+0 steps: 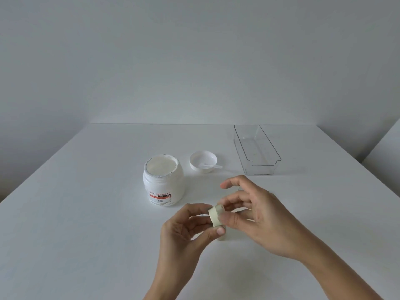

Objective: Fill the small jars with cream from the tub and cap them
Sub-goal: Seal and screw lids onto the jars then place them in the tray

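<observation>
Both hands [218, 221] pinch 1 small jar [216, 216], with tub [163, 180], lid [203, 161] and clear tray [257, 150] beyond.

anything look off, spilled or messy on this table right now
Only the big white cream tub: torn foil seal remnants ring its open mouth. No spills show; the small white spatula rests in the upturned white lid.

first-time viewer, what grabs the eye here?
The two hands, low and centre: left hand and right hand pinch a small cream-coloured jar between them above the table. Behind them stands the open cream tub, full. Its white lid lies upturned to the right with a small spatula in it, and a clear tray sits further right.
</observation>
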### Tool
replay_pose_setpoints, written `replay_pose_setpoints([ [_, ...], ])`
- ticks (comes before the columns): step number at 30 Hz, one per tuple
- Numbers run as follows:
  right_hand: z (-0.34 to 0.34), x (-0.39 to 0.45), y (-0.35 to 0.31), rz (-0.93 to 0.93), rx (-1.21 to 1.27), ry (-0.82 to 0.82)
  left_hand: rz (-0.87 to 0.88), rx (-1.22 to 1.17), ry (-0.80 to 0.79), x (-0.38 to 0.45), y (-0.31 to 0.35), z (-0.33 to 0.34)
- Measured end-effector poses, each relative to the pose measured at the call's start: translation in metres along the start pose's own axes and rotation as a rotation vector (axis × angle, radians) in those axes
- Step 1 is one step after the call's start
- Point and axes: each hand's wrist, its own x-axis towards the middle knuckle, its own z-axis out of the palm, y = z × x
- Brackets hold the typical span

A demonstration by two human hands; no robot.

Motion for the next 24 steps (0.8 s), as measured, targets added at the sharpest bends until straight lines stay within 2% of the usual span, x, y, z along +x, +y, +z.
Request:
replay_pose_setpoints([
  [11, 0.003, 0.002, 0.003, 0.011, -0.023, -0.038, 0.136, 0.185, 0.029, -0.001, -0.011, 0.003],
  [14, -0.001, 0.007, 0.007, -0.007, 0.013, -0.006, 0.247, 0.413, 0.043, 0.0, -0.008, 0.0],
  [16, -0.007, 0.014, 0.014, -0.048, -0.09, 0.091, 0.284, 0.552, 0.071, 0.002, -0.01, -0.007],
  [18, -0.014, 0.022, 0.024, -0.062, -0.249, 0.124, 0.216, 0.664, 0.085, 0.003, -0.014, -0.016],
  [21, -0.014, 0.029, 0.039, -0.043, -0.45, 0.046, 0.065, 0.793, 0.03, 0.003, -0.021, -0.027],
  [24, -0.007, 0.033, 0.05, -0.062, -0.51, -0.005, 0.026, 0.848, 0.008, 0.005, -0.028, -0.028],
])
